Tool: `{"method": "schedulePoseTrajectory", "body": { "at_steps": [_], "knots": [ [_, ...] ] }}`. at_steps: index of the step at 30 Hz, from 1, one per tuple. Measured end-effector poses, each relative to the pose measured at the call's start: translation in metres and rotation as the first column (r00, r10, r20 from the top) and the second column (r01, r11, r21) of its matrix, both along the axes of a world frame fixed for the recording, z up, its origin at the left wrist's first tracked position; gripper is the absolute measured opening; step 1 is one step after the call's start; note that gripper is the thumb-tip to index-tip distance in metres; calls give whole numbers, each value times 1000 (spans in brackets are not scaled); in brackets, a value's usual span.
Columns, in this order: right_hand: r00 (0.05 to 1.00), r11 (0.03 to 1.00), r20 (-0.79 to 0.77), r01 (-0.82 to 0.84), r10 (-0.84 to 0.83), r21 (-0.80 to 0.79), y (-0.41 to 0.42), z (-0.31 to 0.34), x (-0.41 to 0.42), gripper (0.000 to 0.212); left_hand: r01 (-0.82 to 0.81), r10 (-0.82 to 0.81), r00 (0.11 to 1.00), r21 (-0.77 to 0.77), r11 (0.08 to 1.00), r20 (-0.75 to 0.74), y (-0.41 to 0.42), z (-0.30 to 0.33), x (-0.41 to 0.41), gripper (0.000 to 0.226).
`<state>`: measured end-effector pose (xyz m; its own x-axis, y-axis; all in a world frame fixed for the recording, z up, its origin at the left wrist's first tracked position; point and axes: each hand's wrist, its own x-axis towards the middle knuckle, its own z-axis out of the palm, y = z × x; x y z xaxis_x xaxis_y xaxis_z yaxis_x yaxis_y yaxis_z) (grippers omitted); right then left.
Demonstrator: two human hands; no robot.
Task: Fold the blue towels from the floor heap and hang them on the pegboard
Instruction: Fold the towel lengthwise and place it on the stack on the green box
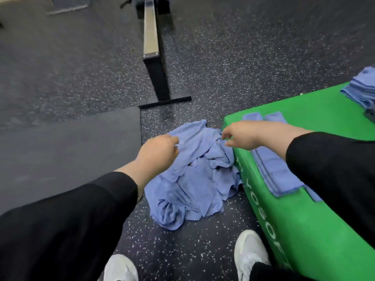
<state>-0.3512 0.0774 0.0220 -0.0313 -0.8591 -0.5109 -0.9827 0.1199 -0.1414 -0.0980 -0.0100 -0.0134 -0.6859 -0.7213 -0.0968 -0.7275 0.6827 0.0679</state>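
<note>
While I bent over the speckled floor (233, 63), my left hand (160, 151) reached down onto the heap of blue towels (194, 179), its fingers curled around a fold at the heap's upper left edge. The rest of the heap spread out below and to the right of those fingers, crumpled on the floor against the side of the green foam box (304, 220).

My right hand (243, 136) hovered at the box's near corner, just above the heap's right side. Thumb and forefinger were bent toward each other with a small gap between them; I could not tell whether they touched any cloth. Between the two hands lay the raised middle of the heap.

Behind my right fingers, on top of the box, lay folded towels (272, 169) in flat strips, partly hidden under my forearm. Farther off beyond that hand, at the box's far end, sat a stack of folded towels (363, 88).

Beyond my left fingers stood the black foot and post of a bench frame (158, 78), and to their left lay a dark mat (71, 142). Both black sleeves (71, 220) ran back toward me, and my white shoes (249, 252) showed below them on the floor.
</note>
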Motion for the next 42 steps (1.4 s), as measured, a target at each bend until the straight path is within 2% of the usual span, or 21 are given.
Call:
{"method": "schedulePoseTrajectory", "body": {
  "at_steps": [3, 6, 10, 13, 19, 24, 28, 30, 32, 36, 39, 41, 42],
  "knots": [
    [1000, 1000, -1, 14, -14, 9, -26, -29, 20, 33, 5, -5, 999, -11, 1000, 50, -9, -17, 41, 26],
    [998, 996, 4, 59, -59, 74, -27, -70, 35, 37, 37, -40, 994, 33, 999, 102, -15, -36, 60, 26],
    [997, 976, -59, 59, -48, 210, -8, -114, 46, 42, 11, -16, 999, 123, 992, 43, -24, -55, 55, 28],
    [995, 981, -41, 99, -93, 169, -11, -141, 53, 50, 16, -37, 994, 194, 981, 101, -25, -67, 44, 30],
    [995, 994, 45, -89, 87, 64, -43, -182, 102, 54, -52, 2, 982, 262, 964, 189, -38, -93, 53, 29],
    [978, 966, 4, -204, 206, 161, -65, -199, 140, 58, -125, 41, 966, 322, 939, 256, -45, -111, 74, 29],
    [973, 959, -57, -210, 224, 191, -69, -218, 152, 65, -139, 49, 966, 350, 926, 253, -47, -118, 79, 29],
    [981, 973, -63, -173, 184, 152, -69, -220, 156, 64, -148, 65, 970, 362, 921, 233, -50, -117, 77, 29],
    [993, 991, -36, -113, 116, 72, -70, -219, 158, 54, -153, 76, 974, 367, 917, 216, -51, -115, 75, 29],
    [990, 982, 108, 104, -88, -154, -80, -212, 157, 12, -158, 85, 974, 364, 918, 209, -53, -107, 72, 29],
    [896, 878, 331, 391, -295, -277, -88, -187, 152, 19, -158, 98, 978, 349, 924, 185, -54, -91, 74, 30],
    [833, 825, 393, 505, -389, -253, -92, -160, 146, 36, -170, 131, 982, 327, 930, 138, -54, -75, 78, 30],
    [824, 824, 388, 519, -413, -225, -93, -149, 142, 35, -183, 156, 982, 316, 931, 111, -55, -65, 80, 30]
  ]
}}
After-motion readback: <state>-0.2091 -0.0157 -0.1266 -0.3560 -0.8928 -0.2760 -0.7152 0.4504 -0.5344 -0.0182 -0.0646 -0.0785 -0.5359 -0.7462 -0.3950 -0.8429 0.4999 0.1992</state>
